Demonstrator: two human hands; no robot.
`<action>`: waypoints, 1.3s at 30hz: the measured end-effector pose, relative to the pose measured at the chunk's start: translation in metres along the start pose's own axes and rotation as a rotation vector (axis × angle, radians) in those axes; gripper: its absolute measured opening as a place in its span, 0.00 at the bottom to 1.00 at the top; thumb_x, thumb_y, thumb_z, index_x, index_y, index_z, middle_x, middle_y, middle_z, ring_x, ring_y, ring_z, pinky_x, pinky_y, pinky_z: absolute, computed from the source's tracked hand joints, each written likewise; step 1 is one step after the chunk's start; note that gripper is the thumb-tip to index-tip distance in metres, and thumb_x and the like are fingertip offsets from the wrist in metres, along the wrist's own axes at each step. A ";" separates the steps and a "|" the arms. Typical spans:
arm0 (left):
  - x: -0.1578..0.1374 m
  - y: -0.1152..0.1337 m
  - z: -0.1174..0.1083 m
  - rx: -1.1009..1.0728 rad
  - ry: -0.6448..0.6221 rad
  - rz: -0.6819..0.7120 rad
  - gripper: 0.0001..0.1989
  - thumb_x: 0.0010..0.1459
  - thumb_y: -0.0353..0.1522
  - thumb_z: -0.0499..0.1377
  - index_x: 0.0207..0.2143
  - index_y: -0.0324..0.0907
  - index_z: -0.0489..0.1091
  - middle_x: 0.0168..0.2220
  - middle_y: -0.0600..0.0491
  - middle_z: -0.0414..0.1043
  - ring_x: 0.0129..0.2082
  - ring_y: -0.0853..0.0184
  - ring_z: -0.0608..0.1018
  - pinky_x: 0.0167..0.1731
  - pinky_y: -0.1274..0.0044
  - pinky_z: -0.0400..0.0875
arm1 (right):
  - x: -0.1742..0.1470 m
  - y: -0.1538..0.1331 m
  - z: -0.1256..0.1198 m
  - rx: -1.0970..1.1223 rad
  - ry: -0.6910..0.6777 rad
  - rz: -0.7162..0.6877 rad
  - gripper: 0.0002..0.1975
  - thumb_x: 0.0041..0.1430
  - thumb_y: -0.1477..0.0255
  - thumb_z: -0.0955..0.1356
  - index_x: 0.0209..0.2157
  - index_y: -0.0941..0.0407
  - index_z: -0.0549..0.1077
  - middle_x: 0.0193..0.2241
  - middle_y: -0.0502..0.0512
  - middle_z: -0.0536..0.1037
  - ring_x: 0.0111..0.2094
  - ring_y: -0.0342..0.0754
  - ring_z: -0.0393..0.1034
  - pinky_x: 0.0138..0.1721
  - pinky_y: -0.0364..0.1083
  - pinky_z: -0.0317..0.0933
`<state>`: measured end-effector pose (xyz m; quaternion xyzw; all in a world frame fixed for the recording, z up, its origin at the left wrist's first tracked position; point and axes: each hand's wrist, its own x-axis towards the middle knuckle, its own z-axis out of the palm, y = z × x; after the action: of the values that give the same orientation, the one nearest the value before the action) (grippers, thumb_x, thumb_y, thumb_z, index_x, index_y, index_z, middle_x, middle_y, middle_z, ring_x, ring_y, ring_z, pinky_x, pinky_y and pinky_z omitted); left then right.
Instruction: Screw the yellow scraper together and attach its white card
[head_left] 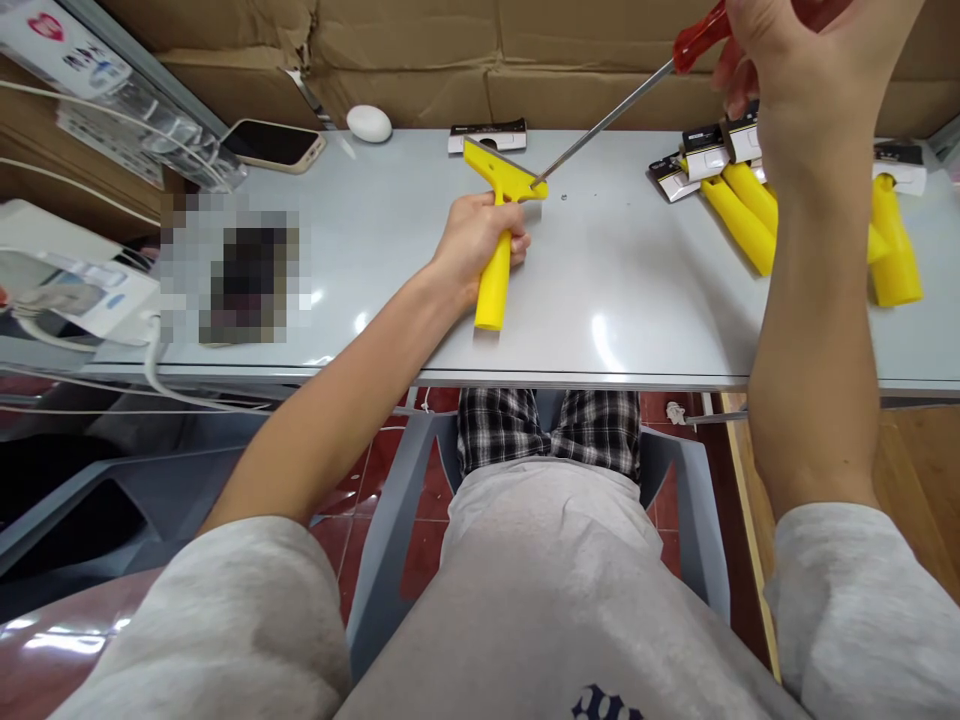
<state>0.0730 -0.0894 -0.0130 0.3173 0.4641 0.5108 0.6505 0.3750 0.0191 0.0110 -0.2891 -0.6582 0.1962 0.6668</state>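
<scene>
My left hand [480,240] is wrapped round the handle of a yellow scraper [493,285], whose wide head points away from me above the table. My right hand [795,60] is raised at the upper right and grips a screwdriver by its red handle [701,38]. The long metal shaft [607,118] slants down to the left, and its tip meets the right end of the scraper's head. A tiny metal piece, perhaps a screw [564,197], lies on the table just right of that tip.
Several yellow scrapers [739,220] with black-and-white card sleeves lie at the right, partly behind my right forearm. Another sleeved piece [487,136] is at the back edge. A white oval object [369,123], a phone [276,145], and a power strip with cables [112,295] occupy the left. Cardboard [405,60] lines the back.
</scene>
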 end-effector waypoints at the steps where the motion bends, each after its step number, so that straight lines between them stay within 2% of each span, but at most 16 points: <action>1: 0.000 0.000 0.000 -0.005 -0.003 0.000 0.18 0.65 0.13 0.58 0.36 0.46 0.63 0.27 0.60 0.65 0.19 0.77 0.67 0.19 0.84 0.54 | 0.001 0.004 0.001 0.010 0.033 -0.027 0.46 0.56 0.35 0.78 0.59 0.46 0.56 0.61 0.48 0.75 0.27 0.31 0.57 0.25 0.44 0.55; 4: 0.001 -0.001 -0.001 -0.019 -0.004 -0.006 0.19 0.64 0.13 0.60 0.37 0.46 0.63 0.26 0.61 0.65 0.18 0.77 0.67 0.19 0.85 0.55 | 0.007 0.020 0.006 0.010 0.170 -0.090 0.46 0.57 0.29 0.75 0.60 0.44 0.57 0.60 0.47 0.74 0.24 0.30 0.55 0.21 0.46 0.48; 6: 0.001 -0.001 -0.001 -0.019 -0.003 -0.009 0.19 0.64 0.13 0.60 0.36 0.46 0.63 0.26 0.60 0.65 0.18 0.77 0.67 0.18 0.85 0.55 | 0.009 0.023 0.007 -0.015 0.205 -0.082 0.44 0.61 0.27 0.73 0.61 0.41 0.58 0.59 0.47 0.73 0.24 0.32 0.58 0.21 0.48 0.50; 8: 0.000 0.000 0.000 -0.003 0.003 -0.002 0.18 0.66 0.13 0.58 0.35 0.45 0.63 0.26 0.59 0.66 0.18 0.77 0.66 0.18 0.84 0.55 | 0.008 0.017 0.005 -0.007 0.141 -0.076 0.41 0.65 0.28 0.70 0.62 0.40 0.58 0.61 0.48 0.73 0.27 0.34 0.65 0.24 0.49 0.57; 10: -0.001 0.001 0.001 0.011 0.009 0.006 0.18 0.68 0.13 0.56 0.35 0.45 0.64 0.26 0.59 0.66 0.18 0.77 0.66 0.18 0.84 0.55 | 0.003 0.006 0.001 0.004 0.034 -0.055 0.41 0.65 0.30 0.71 0.63 0.41 0.57 0.62 0.49 0.72 0.31 0.36 0.69 0.27 0.50 0.60; 12: -0.002 0.001 0.001 0.013 0.011 0.008 0.18 0.68 0.13 0.55 0.35 0.45 0.64 0.26 0.59 0.66 0.18 0.77 0.66 0.18 0.84 0.55 | 0.000 -0.001 0.000 0.053 0.042 -0.042 0.42 0.61 0.32 0.72 0.62 0.42 0.57 0.59 0.50 0.73 0.31 0.37 0.66 0.26 0.49 0.54; 15: -0.002 0.001 0.002 -0.015 0.012 -0.005 0.18 0.67 0.12 0.57 0.35 0.45 0.64 0.27 0.60 0.66 0.18 0.77 0.67 0.19 0.84 0.55 | 0.001 0.003 0.004 0.098 0.097 -0.060 0.41 0.59 0.34 0.72 0.60 0.42 0.56 0.53 0.48 0.77 0.25 0.38 0.57 0.25 0.48 0.42; 17: -0.002 0.001 0.002 -0.030 0.019 -0.009 0.19 0.66 0.12 0.58 0.35 0.45 0.64 0.27 0.60 0.66 0.18 0.78 0.67 0.19 0.84 0.54 | 0.004 0.011 0.008 0.065 0.096 -0.070 0.43 0.59 0.29 0.70 0.60 0.41 0.56 0.50 0.47 0.79 0.24 0.39 0.53 0.25 0.48 0.41; 20: -0.001 0.001 0.001 -0.016 0.015 -0.004 0.19 0.66 0.12 0.58 0.35 0.45 0.63 0.26 0.59 0.66 0.19 0.77 0.67 0.19 0.84 0.54 | 0.007 0.016 0.010 0.056 0.100 -0.093 0.53 0.49 0.18 0.70 0.59 0.41 0.56 0.48 0.47 0.78 0.24 0.40 0.54 0.25 0.48 0.41; 24: 0.001 0.000 -0.001 0.041 0.005 0.011 0.18 0.68 0.13 0.57 0.35 0.45 0.64 0.25 0.60 0.64 0.21 0.76 0.66 0.21 0.82 0.54 | 0.002 0.005 0.009 0.093 0.052 -0.083 0.58 0.45 0.17 0.75 0.58 0.44 0.55 0.49 0.47 0.78 0.26 0.38 0.57 0.28 0.48 0.46; 27: 0.002 0.000 -0.002 0.059 -0.002 0.013 0.18 0.68 0.13 0.57 0.35 0.45 0.65 0.25 0.59 0.65 0.22 0.76 0.65 0.22 0.82 0.55 | -0.003 -0.003 0.008 0.075 0.084 -0.077 0.59 0.43 0.18 0.77 0.56 0.45 0.55 0.53 0.46 0.76 0.25 0.36 0.58 0.26 0.49 0.48; 29: 0.002 0.001 -0.001 0.031 0.006 -0.009 0.18 0.66 0.13 0.60 0.36 0.45 0.65 0.26 0.59 0.66 0.21 0.76 0.66 0.22 0.81 0.55 | -0.005 -0.007 0.007 0.057 0.090 -0.056 0.57 0.46 0.19 0.76 0.58 0.43 0.56 0.57 0.47 0.75 0.27 0.37 0.64 0.25 0.50 0.48; 31: 0.001 0.001 -0.001 -0.001 0.018 -0.023 0.19 0.64 0.13 0.62 0.36 0.45 0.66 0.26 0.59 0.67 0.20 0.76 0.67 0.20 0.82 0.55 | -0.006 -0.012 0.004 0.037 0.030 0.019 0.53 0.53 0.20 0.73 0.62 0.41 0.56 0.58 0.50 0.74 0.35 0.42 0.75 0.25 0.49 0.51; 33: 0.001 0.002 0.000 -0.012 0.020 -0.020 0.18 0.65 0.12 0.60 0.36 0.45 0.66 0.27 0.59 0.68 0.19 0.76 0.68 0.20 0.83 0.56 | -0.007 -0.019 0.001 0.018 -0.062 0.106 0.50 0.56 0.23 0.70 0.63 0.41 0.56 0.57 0.52 0.75 0.45 0.47 0.80 0.27 0.48 0.55; 35: 0.000 0.001 0.000 -0.022 0.020 -0.016 0.18 0.64 0.13 0.60 0.36 0.44 0.66 0.27 0.59 0.68 0.18 0.77 0.68 0.19 0.83 0.56 | -0.007 -0.023 -0.002 0.002 -0.127 0.140 0.51 0.55 0.23 0.70 0.64 0.42 0.55 0.58 0.53 0.76 0.47 0.47 0.79 0.28 0.47 0.57; 39: 0.003 -0.002 -0.002 -0.070 0.025 -0.022 0.20 0.59 0.12 0.65 0.35 0.45 0.65 0.26 0.59 0.69 0.18 0.77 0.68 0.18 0.83 0.56 | -0.003 -0.013 -0.005 0.059 -0.119 0.065 0.60 0.48 0.18 0.71 0.67 0.42 0.54 0.60 0.53 0.76 0.39 0.43 0.74 0.25 0.47 0.57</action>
<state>0.0719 -0.0873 -0.0168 0.2827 0.4575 0.5234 0.6610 0.3778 0.0066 0.0174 -0.2782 -0.6811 0.2539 0.6279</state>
